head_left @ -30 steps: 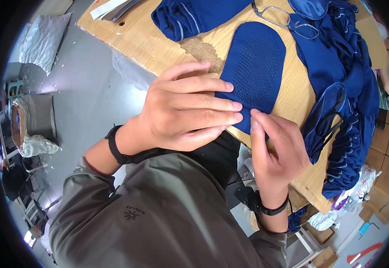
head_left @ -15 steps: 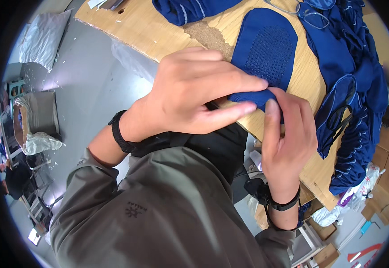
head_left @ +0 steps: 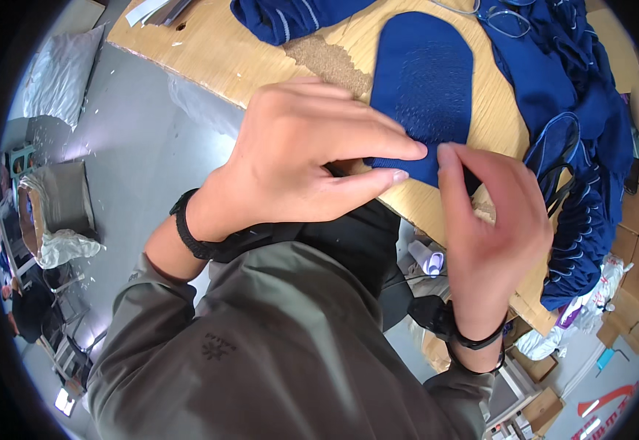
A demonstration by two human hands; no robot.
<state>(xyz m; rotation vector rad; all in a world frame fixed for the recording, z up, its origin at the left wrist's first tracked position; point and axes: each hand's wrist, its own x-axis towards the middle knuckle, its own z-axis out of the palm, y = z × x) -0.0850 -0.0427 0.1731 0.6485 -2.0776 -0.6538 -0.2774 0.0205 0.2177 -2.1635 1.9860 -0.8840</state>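
Note:
A dark blue sock (head_left: pixel 422 77), its face dotted with raised grips, lies flat on the wooden table with its ribbed end toward me. My left hand (head_left: pixel 305 150) pinches that near end, thumb at the edge and index finger on top. On the sock's near right part, the thumb and index finger of my right hand (head_left: pixel 499 209) are pressed together, pinching the cloth; the other fingers curl out of sight.
Blue garments with pale stitching (head_left: pixel 561 88) cover the table's right side, with eyeglasses (head_left: pixel 509 22) on them. Another rolled blue cloth (head_left: pixel 290 18) lies at the far edge. Bare chipboard shows on the wooden table (head_left: pixel 209 55). On the floor at left stand an open lined box (head_left: pixel 63 198) and a white sack (head_left: pixel 63 77).
The sock's near end was folded up between my fingers and now lies flatter. My right hand has turned and swung slightly right, while my left hand has shifted a little left.

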